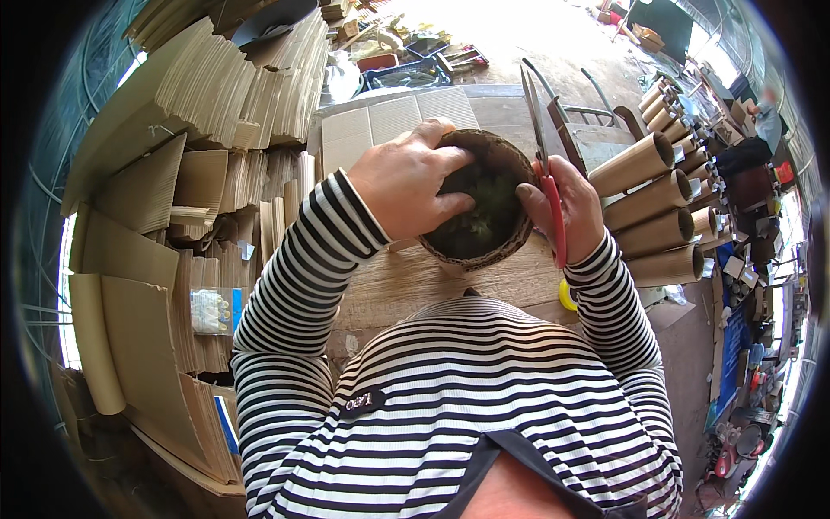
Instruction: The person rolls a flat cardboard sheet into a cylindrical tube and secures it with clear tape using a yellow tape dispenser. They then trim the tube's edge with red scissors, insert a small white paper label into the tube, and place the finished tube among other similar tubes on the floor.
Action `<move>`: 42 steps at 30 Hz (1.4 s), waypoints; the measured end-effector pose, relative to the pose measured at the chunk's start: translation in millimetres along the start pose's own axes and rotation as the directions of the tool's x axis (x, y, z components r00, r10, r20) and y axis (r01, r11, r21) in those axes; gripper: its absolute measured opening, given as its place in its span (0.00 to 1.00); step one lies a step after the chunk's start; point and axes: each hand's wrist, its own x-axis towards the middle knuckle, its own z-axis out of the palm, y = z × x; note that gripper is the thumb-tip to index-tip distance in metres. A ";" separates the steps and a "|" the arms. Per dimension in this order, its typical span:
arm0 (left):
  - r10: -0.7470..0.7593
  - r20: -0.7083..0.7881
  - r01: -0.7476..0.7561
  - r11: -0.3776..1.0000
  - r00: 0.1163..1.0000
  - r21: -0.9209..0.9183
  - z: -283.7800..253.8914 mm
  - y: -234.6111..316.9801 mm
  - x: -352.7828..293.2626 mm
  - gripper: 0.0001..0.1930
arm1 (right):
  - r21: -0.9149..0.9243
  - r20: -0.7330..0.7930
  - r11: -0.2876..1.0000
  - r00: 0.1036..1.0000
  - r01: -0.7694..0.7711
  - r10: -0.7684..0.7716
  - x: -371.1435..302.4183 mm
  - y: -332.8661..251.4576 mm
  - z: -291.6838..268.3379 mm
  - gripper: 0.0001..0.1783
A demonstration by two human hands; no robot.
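Observation:
A round brown pot (484, 258) with a thick, rough rim is on the table in front of me, tilted so that its mouth faces up toward me. Green leaves (482, 206) show blurred in its dark inside. My left hand (413, 177) lies over the left of the rim, thumb and forefinger apart and reaching into the mouth; some of its other fingers are hidden. At the right side, my right hand (572, 206) holds red-handled scissors (558, 221), blades pointing away from me. The right thumb rests at the pot's rim.
The wooden tabletop (380, 298) bears a flat cardboard sheet (372, 128) and a yellow roll (567, 294). Stacked cardboard (216, 82) rises on the left. Several cardboard tubes (648, 216) lie on the right. Beyond the table stands a metal frame (596, 111); a person (768, 123) is far right.

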 end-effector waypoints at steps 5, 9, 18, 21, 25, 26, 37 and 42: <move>-0.037 0.088 0.024 0.989 0.995 0.144 -8.2 8.6 10.9 0.22 | 0.032 -0.018 0.999 1.000 0.006 -0.006 -4.2 -0.9 4.5 0.16; 0.083 -0.070 -0.082 0.996 0.994 0.023 -11.4 -1.1 -1.3 0.21 | 0.125 -0.031 0.992 0.999 -0.017 0.021 -8.4 1.7 5.7 0.15; 0.047 -0.012 -0.042 0.968 0.999 0.249 -2.2 0.7 -1.4 0.21 | -0.019 0.053 0.998 0.997 0.062 -0.061 -8.2 0.7 0.9 0.13; 0.032 0.045 -0.045 0.944 0.998 0.328 -9.7 9.8 4.3 0.22 | 0.018 -0.016 0.998 0.998 0.058 -0.058 -7.9 -6.4 5.1 0.14; 0.075 -0.092 -0.046 0.958 0.993 0.285 -16.6 9.5 -4.6 0.20 | 0.006 -0.017 1.000 1.000 0.023 -0.023 -9.7 -6.7 1.5 0.14; 0.102 -0.167 -0.060 0.970 0.981 0.237 -17.0 9.0 -7.8 0.20 | -0.003 -0.007 1.000 1.000 0.028 -0.028 -9.3 -1.9 -0.3 0.13; 0.144 -0.046 -0.134 0.975 0.988 0.180 0.9 2.5 6.0 0.19 | 0.027 0.057 0.999 0.998 0.035 -0.037 -12.8 -4.7 2.2 0.11; 0.153 -0.171 -0.178 0.974 0.973 -0.138 -8.1 -14.9 2.2 0.15 | -0.034 0.097 0.999 0.994 -0.038 0.041 -10.0 -7.1 -4.3 0.12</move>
